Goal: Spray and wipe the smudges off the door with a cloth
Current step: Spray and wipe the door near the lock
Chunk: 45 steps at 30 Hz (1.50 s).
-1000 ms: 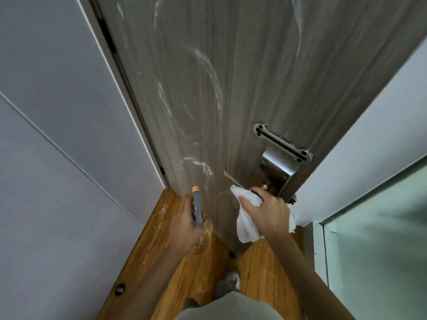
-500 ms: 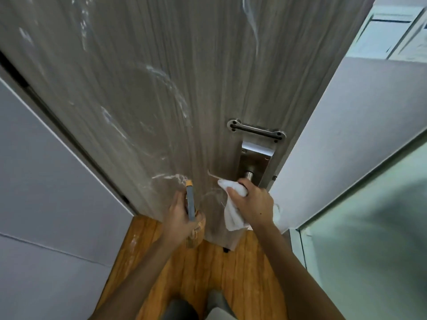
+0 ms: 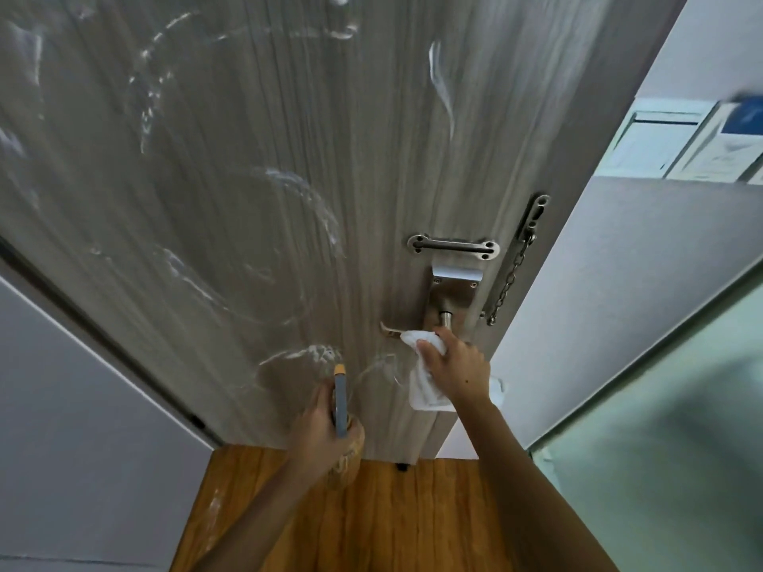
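Note:
The grey wood-grain door [image 3: 256,117] fills the upper view, marked with white curved smudges [image 3: 307,192] across its face and lower part. My left hand [image 3: 320,427] grips a spray bottle [image 3: 340,402] with a grey head and orange nozzle, pointed up at the door's lower area. My right hand [image 3: 456,369] holds a white cloth [image 3: 425,390] and is wrapped over the metal door handle [image 3: 392,330], just below the steel lock plate [image 3: 452,291].
A door guard bar [image 3: 453,246] sits above the lock plate, and a security chain [image 3: 510,282] hangs on the door's edge. Grey walls flank both sides. A frosted glass panel [image 3: 660,447] stands at right. Wooden floor [image 3: 392,513] lies below.
The view has tilted upward, showing more of the door and the chain. Both hands keep their hold; the right hand stays on the handle with the cloth.

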Available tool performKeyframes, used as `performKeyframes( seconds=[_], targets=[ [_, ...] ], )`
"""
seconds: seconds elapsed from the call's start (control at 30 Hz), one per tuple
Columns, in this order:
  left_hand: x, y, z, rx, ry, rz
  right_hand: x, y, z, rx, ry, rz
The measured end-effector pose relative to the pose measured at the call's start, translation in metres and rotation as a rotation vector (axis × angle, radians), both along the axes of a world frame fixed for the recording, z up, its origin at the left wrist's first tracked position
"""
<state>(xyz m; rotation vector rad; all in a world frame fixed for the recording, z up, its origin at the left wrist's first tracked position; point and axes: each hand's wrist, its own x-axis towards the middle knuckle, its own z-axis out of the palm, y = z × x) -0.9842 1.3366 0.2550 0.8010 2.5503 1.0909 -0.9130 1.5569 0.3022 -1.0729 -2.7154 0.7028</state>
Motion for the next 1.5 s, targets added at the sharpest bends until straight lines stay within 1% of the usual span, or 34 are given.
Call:
performKeyframes(
  seconds=[0.2, 0.33, 0.47, 0.7, 0.9, 1.0, 1.13, 1.23, 1.4, 1.5],
  targets=[
    [-0.020, 0.004, -0.001, 0.009, 0.002, -0.042, -0.020, 0.015, -0.004, 0.011, -0.005, -0.057],
    [-0.030, 0.007, -0.003, 0.022, 0.005, -0.055, -0.030, 0.023, -0.006, -0.010, 0.011, -0.064],
    [-0.042, 0.009, -0.009, 0.050, 0.015, -0.080, -0.038, 0.030, -0.006, 0.000, -0.014, -0.063],
    [-0.054, 0.008, -0.011, 0.067, 0.022, -0.051, -0.040, 0.030, -0.003, 0.001, -0.031, -0.087],
    [-0.052, -0.002, -0.001, 0.070, -0.003, -0.001, -0.042, 0.034, 0.004, -0.023, -0.090, -0.059],
    [-0.049, -0.013, 0.008, 0.087, -0.013, 0.015, -0.042, 0.027, 0.004, -0.015, -0.077, -0.068],
    [-0.048, -0.032, 0.031, 0.127, 0.042, 0.050, -0.041, 0.004, 0.006, -0.010, -0.015, -0.093],
    [-0.055, -0.044, 0.053, 0.166, 0.063, 0.080, -0.042, -0.020, 0.019, 0.067, 0.045, -0.085],
    [-0.087, -0.068, 0.089, 0.238, 0.116, 0.028, -0.064, -0.072, 0.064, 0.242, 0.215, -0.119],
    [-0.109, -0.085, 0.111, 0.272, 0.185, 0.036, -0.087, -0.100, 0.097, 0.310, 0.304, -0.135]
  ],
)
